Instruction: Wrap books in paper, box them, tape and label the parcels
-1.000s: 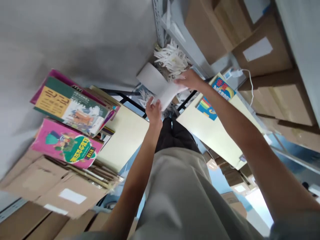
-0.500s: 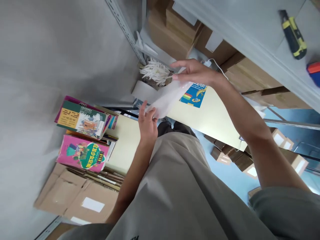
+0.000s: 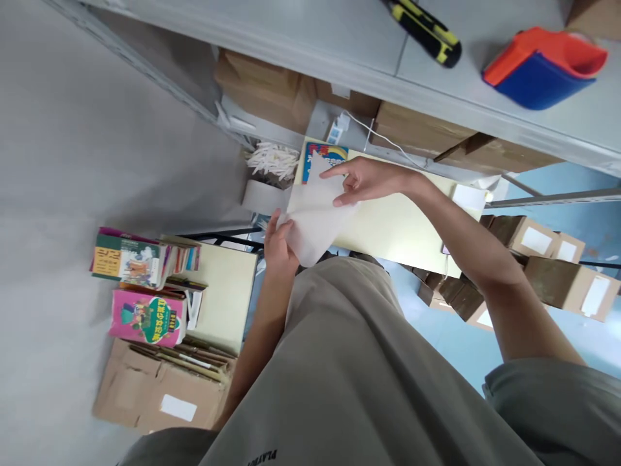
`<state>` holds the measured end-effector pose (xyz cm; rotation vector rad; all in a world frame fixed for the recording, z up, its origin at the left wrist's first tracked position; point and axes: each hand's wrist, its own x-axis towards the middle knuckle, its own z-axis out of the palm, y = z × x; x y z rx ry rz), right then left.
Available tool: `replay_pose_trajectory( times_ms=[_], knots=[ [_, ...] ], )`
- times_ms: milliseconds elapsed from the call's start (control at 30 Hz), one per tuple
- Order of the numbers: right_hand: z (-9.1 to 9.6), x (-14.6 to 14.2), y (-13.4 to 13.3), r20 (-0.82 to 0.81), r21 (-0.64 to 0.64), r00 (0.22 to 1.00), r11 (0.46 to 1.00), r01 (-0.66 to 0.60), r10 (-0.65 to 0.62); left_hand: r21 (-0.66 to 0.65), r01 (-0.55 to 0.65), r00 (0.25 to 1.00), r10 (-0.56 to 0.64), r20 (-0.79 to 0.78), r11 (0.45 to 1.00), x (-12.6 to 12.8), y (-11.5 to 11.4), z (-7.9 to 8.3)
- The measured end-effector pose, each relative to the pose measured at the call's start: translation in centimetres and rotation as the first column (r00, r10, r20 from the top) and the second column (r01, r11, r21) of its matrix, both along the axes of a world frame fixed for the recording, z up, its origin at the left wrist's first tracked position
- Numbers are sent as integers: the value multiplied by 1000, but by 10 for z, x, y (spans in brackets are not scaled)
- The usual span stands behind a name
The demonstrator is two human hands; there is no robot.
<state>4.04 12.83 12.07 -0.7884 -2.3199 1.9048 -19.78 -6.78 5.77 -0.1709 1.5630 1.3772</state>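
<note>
A white, translucent sheet, thin like a plastic bag (image 3: 313, 223), spans the space between my hands above the cream tabletop (image 3: 388, 223). My left hand (image 3: 280, 249) grips its left edge, the thumb in front and other fingers partly behind. Over its upper right part is my right hand (image 3: 366, 181), index finger stretched out and thumb apart from it, the other fingers curled. The thumb appears to touch the sheet. Partly covered by the sheet, a blue book (image 3: 330, 155) with a colourful cover lies on the table.
Overhead, a grey shelf (image 3: 315, 39) carries a yellow-black utility knife (image 3: 427, 32) and an orange-blue tape dispenser (image 3: 543, 68). Stacked books (image 3: 145, 317) and folded cardboard (image 3: 160, 388) are at left. White paper strips (image 3: 274, 160) sit behind the table. Cartons (image 3: 565, 281) stand at right.
The view has shifted, bringing more of the shelf and the whole tape dispenser into sight. The sheet now lies flatter and spread out, and my right hand has come lower over it.
</note>
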Motion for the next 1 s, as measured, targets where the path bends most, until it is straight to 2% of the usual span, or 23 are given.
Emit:
replay_pose_trajectory(
  times_ms=[167, 267, 400, 567, 733, 900, 967, 1000],
  knots=[
    [6, 85, -20, 61, 70, 998, 998, 2, -7, 42, 39, 996, -36, -77, 998, 64, -3, -18],
    [-2, 128, -26, 90, 91, 993, 994, 63, -71, 4, 55, 989, -54, -139, 998, 96, -4, -31],
    [-30, 175, -26, 187, 217, 944, 949, 229, -271, -109, 97, 982, -113, -154, 989, 135, -4, -49],
    [-83, 218, -25, 329, 401, 863, 884, 240, -383, -243, 258, 963, -268, -10, 935, 173, -4, -68],
    [-131, 238, -35, 392, 484, 799, 840, 243, -457, -338, 338, 938, -343, 47, 878, 189, -2, -80],
    [-156, 250, -39, 451, 479, 760, 845, 236, -468, -431, 356, 909, -415, -46, 829, 182, -3, -95],
    [-162, 254, -38, 466, 480, 752, 847, 228, -466, -499, 432, 829, -549, -108, 751, 172, -5, -102],
    [-165, 255, -37, 477, 482, 745, 848, 222, -466, -546, 484, 748, -647, -147, 684, 166, -6, -105]
  ],
)
